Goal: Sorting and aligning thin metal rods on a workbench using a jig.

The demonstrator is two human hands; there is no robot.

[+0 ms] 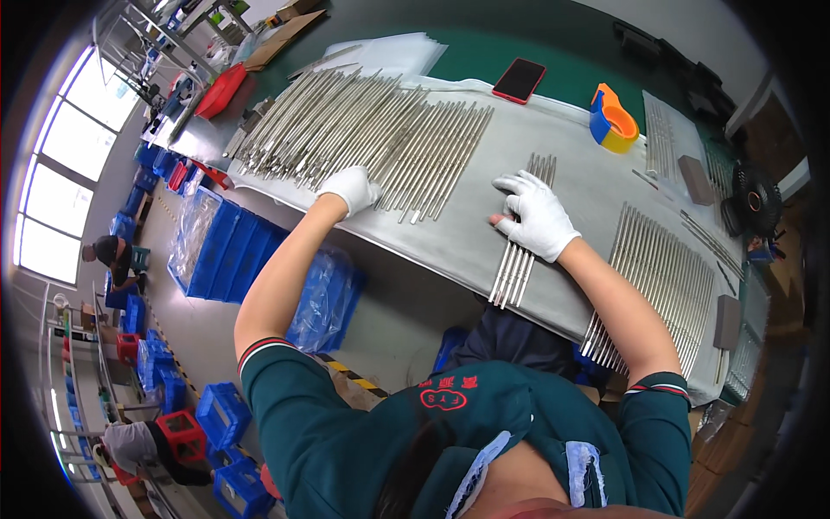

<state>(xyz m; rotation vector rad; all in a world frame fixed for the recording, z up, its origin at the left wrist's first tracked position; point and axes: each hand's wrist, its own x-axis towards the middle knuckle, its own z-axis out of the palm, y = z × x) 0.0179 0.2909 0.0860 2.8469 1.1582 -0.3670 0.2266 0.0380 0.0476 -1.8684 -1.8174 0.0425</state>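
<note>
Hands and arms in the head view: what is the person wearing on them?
Both the left hand and the right hand wear plain white fabric gloves that end at the wrist. The forearms are bare. Short dark green sleeves have cuffs trimmed with red and white stripes. No watch or band shows.

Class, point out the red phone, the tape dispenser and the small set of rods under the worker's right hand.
red phone [520, 80], head view, screen centre.
tape dispenser [614, 121], head view, orange body.
small set of rods [512, 275], head view, lower ends.
</note>
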